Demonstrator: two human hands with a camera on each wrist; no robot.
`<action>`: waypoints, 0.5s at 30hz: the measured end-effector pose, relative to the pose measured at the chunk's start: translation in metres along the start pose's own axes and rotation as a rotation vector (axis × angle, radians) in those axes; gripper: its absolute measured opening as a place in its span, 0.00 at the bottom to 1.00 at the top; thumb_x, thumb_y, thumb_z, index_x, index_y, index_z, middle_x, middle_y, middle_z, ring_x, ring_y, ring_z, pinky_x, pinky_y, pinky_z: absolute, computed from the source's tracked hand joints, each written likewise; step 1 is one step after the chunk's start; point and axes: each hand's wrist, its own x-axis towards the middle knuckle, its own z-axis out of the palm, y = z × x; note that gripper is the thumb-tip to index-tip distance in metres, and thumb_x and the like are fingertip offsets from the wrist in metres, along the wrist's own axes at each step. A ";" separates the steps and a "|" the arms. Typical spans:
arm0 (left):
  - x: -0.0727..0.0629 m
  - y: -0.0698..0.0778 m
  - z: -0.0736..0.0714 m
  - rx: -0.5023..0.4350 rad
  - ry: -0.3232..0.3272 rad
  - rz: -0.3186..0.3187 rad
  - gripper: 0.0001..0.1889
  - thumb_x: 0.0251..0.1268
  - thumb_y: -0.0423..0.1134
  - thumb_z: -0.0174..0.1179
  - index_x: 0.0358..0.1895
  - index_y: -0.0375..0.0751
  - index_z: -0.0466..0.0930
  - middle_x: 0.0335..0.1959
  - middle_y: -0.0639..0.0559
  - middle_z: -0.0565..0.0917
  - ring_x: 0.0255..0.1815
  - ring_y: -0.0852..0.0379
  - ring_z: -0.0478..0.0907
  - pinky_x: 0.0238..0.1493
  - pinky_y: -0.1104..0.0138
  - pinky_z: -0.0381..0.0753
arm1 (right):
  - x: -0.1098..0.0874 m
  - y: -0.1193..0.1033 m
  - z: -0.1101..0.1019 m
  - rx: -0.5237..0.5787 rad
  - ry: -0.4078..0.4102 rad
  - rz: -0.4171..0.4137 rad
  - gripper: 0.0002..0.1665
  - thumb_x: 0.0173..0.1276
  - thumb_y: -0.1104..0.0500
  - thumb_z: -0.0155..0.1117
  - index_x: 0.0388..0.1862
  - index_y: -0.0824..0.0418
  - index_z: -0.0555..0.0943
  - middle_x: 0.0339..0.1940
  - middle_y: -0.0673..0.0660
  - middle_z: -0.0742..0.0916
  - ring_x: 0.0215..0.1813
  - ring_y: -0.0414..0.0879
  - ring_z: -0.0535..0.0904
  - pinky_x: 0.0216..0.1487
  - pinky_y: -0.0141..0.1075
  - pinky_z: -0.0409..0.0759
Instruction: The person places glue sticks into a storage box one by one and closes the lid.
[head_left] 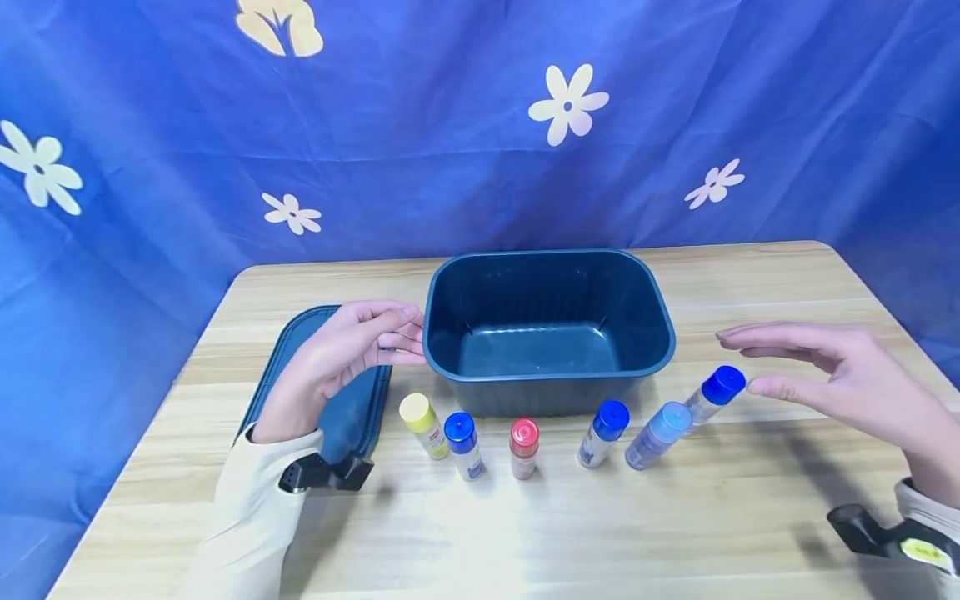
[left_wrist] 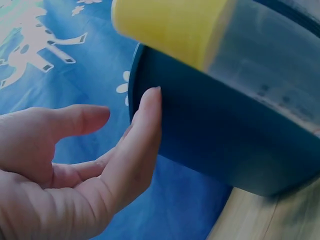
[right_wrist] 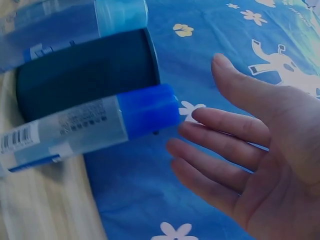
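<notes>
The right hand [head_left: 840, 375] is hanging by the far-right glue stick with the dark blue cap [head_left: 715, 393], its thumb and fingers spread and holding nothing; a small gap is showing in the right wrist view. The left hand [head_left: 345, 342] is resting loosely bent, empty too, with its fingertips right at the left side of the dark bin [head_left: 540, 398]; I cannot tell if they are really touching it. Six glue sticks are standing on the bench [head_left: 600, 533] in front of the bin, and none is showing inside it; from the left they are wearing a yellow cap [head_left: 415, 409], a blue one, a red one, a blue one, a light blue one and that last dark blue one; a flat lid [head_left: 352, 417] is lying left of the bin. This is looking like the reaching step; the next move is probably calling for the right thumb and fingers closing softly round the far-right stick, without bumping its light-blue neighbour.
</notes>
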 end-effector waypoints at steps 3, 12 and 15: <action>-0.002 -0.001 -0.001 -0.041 -0.048 -0.017 0.10 0.75 0.31 0.47 0.43 0.34 0.79 0.34 0.44 0.84 0.35 0.52 0.85 0.46 0.56 0.84 | 0.003 0.002 0.005 0.001 -0.049 -0.013 0.35 0.45 0.77 0.75 0.56 0.62 0.81 0.54 0.51 0.85 0.56 0.34 0.79 0.56 0.20 0.72; -0.001 -0.001 0.005 0.029 0.072 0.007 0.14 0.71 0.32 0.54 0.50 0.21 0.73 0.32 0.46 0.83 0.33 0.54 0.83 0.45 0.57 0.85 | 0.003 0.008 0.014 0.061 -0.141 -0.006 0.33 0.48 0.74 0.75 0.55 0.60 0.81 0.49 0.54 0.87 0.54 0.36 0.80 0.52 0.20 0.75; -0.001 -0.003 0.006 0.032 0.082 -0.012 0.15 0.70 0.32 0.55 0.51 0.21 0.71 0.33 0.46 0.82 0.33 0.56 0.82 0.46 0.57 0.84 | 0.003 0.011 0.016 0.103 -0.165 -0.020 0.31 0.50 0.75 0.74 0.55 0.62 0.81 0.49 0.56 0.87 0.53 0.38 0.81 0.51 0.22 0.77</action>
